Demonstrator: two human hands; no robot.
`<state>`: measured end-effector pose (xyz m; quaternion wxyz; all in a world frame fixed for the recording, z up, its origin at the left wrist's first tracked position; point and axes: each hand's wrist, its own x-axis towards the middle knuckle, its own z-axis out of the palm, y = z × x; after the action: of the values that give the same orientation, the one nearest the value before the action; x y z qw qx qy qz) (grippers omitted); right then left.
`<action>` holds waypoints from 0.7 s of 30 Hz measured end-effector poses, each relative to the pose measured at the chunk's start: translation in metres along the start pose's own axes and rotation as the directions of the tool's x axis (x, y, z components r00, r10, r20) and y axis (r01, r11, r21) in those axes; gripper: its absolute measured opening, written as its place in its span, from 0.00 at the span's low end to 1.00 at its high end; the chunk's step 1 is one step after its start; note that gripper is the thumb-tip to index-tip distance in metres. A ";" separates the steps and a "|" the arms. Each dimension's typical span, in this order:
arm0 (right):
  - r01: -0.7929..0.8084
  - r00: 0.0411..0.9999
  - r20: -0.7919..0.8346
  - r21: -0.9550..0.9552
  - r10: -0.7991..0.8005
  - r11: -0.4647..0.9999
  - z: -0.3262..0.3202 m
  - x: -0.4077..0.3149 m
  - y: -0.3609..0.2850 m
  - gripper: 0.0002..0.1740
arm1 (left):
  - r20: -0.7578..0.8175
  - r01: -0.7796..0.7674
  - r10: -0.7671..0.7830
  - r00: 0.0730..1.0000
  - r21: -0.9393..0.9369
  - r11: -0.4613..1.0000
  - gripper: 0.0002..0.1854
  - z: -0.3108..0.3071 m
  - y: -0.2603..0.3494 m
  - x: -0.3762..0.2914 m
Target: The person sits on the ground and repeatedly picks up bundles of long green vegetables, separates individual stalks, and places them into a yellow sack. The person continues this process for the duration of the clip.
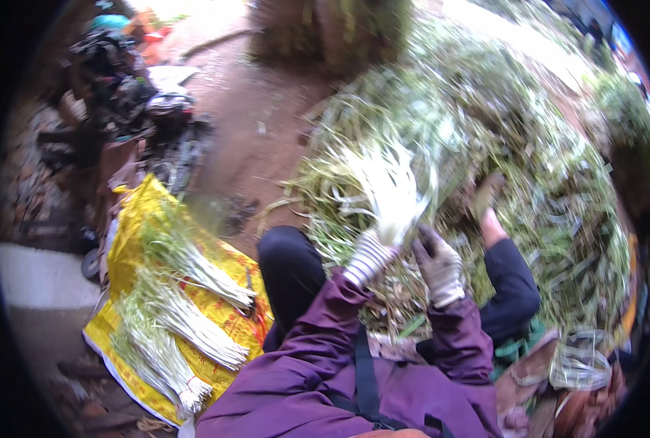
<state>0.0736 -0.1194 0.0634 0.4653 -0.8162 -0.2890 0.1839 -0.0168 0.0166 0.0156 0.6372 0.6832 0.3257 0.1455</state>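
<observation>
My left hand [373, 254], in a striped knit glove, grips a bunch of pale leafy stalks [393, 197] by one end. The long leaves fan out away from me and blur. Close to its right side is my right hand [440, 264], in a light glove with dark fingertips. Whether its fingers pinch a stalk is too blurred to tell. Beneath and beyond both hands spreads a large heap of green stalks [538, 180]. To my left, three bundles of white-stemmed greens [193, 323] lie on a yellow printed plastic sheet [232, 257]; the nearest has a red tie.
My bent left knee [289, 257] stands between the sheet and the heap, and my right foot [488, 191] rests among the stalks. A dark upright mass of greens [330, 33] stands ahead. Clutter [122, 93] fills the far left. Pale plastic strips [581, 361] lie at my right.
</observation>
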 end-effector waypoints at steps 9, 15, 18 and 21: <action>0.178 0.981 0.125 -0.236 -0.152 0.955 0.012 0.023 0.029 0.10 | 0.037 -0.014 0.013 0.999 0.012 1.000 0.21 0.002 -0.008 -0.008; 0.030 0.976 -0.152 -0.613 -0.155 0.790 -0.043 0.078 0.085 0.10 | 0.123 0.060 -0.051 0.991 -0.070 0.996 0.22 0.001 -0.005 -0.006; -0.265 0.951 -0.303 -0.699 0.060 0.665 -0.078 0.074 0.089 0.11 | 0.048 0.091 -0.082 0.995 -0.232 0.968 0.22 0.002 0.002 -0.008; 0.099 0.962 -0.233 -0.186 -0.141 0.978 -0.060 0.040 0.072 0.12 | 0.085 0.213 -0.199 0.976 -0.542 0.813 0.21 0.006 0.010 -0.010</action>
<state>0.1596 -0.1617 0.0300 0.4354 -0.8507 -0.2931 0.0272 -0.0177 0.0059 0.0264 0.8216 0.4347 0.3348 0.1545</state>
